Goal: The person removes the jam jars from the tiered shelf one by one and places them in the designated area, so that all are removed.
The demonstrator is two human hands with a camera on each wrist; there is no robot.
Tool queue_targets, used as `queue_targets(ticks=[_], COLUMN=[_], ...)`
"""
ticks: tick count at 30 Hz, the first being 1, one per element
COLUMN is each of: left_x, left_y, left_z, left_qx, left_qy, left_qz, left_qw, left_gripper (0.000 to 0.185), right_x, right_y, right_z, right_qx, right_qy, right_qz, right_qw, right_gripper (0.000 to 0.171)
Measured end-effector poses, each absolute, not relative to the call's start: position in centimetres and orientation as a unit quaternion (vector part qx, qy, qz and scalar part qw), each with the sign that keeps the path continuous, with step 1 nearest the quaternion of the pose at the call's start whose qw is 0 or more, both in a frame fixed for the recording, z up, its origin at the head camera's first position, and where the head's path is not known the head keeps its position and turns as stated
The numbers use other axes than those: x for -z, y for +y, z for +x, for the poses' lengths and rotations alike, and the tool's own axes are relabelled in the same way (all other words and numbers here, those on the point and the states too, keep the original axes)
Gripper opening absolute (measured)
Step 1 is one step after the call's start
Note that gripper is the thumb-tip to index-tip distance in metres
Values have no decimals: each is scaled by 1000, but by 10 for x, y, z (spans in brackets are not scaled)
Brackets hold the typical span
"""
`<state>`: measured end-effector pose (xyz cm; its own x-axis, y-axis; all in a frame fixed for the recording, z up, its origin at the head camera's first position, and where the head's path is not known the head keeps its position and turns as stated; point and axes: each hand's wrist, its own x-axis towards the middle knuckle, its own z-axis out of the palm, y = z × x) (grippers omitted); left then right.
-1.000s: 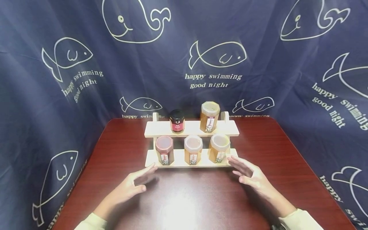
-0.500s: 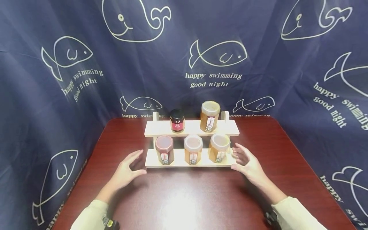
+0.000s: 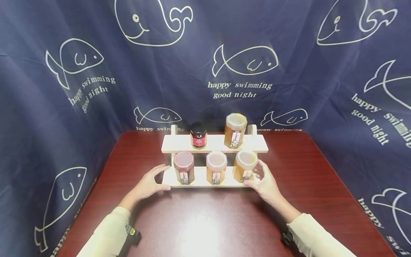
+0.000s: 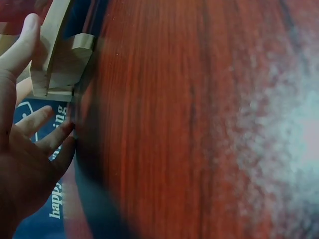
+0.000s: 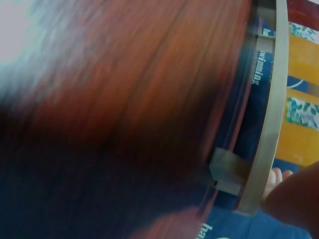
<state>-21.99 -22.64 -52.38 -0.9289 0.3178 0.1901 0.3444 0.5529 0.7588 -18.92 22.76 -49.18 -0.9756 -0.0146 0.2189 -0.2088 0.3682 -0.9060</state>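
Observation:
A two-tier wooden rack stands mid-table. Its upper shelf carries a small dark-lidded red jar and a tall amber jar. On the lower shelf stand a reddish jar and two amber jars. My left hand grips the lower shelf's left end, fingers over the top and thumb at the front. At the right end, my right hand holds the shelf the same way. The left wrist view shows the left hand spread beside the rack's end. In the right wrist view a fingertip presses the shelf edge.
The dark red wooden table stretches in front of the rack and to both sides. A navy curtain printed with fish and whales closes off the back and both sides, right behind the rack.
Both hands moved from the table in front of the rack outward and forward to the lower shelf's ends and took hold of them. The rack and jars have not shifted.

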Motion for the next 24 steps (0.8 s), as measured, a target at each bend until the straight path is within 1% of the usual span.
queue_targets(ticks=[3,8,12,19,24], left_x=[526,530,534,539,540], left_y=[-227,-229,-229,-230,-230], left_z=[-222,-224,-225,-226,-228], left_qx=[457,499,519,519,516], left_qy=[-870,-848,-836,-836,-838], left_qz=[-185,-171,-167,-170,-171], left_qw=[-7,-48,-63,-58,-53], left_gripper=[82,84,85,85,86], right_x=[492,492,494,493,495], right_y=[221,210,203,192,190], right_z=[-190,-193,-195,-195,-197], right_qx=[-553,-548,-543,-480,-496], right_qy=[-827,-829,-830,-858,-844], right_qz=[41,16,-2,-50,-63], right_qw=[93,108,131,175,194], right_gripper=[96,92,89,80,77])
